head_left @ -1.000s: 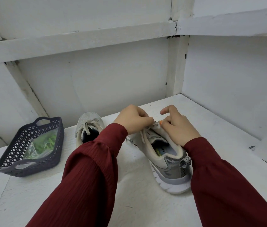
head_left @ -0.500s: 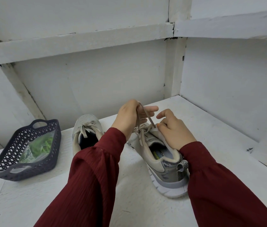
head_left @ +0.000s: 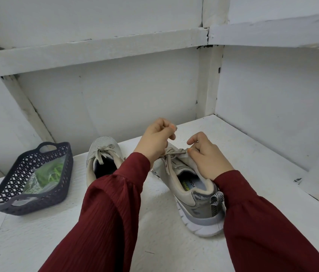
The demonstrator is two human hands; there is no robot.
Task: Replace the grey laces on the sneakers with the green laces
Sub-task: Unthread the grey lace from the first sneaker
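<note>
**Fingers [head_left: 167, 132] tug at the grey lace [head_left: 175, 153]**

Head view: fingers of the left hand [head_left: 154, 142] are curled tight, pinching a strand of the lace and holding it raised above the near sneaker [head_left: 193, 197], apparently to slacken the bow. Just right of them, the right hand [head_left: 207, 160] pinches the lace at the eyelets between thumb and bent fingers, likely bracing the shoe against that pull. Left of both hands stands the second sneaker [head_left: 103, 152], its bow tied. Farther left, well apart, the green laces [head_left: 50, 172] lie bagged in a dark basket [head_left: 3, 206], untouched, so no swapping has begun.
</note>
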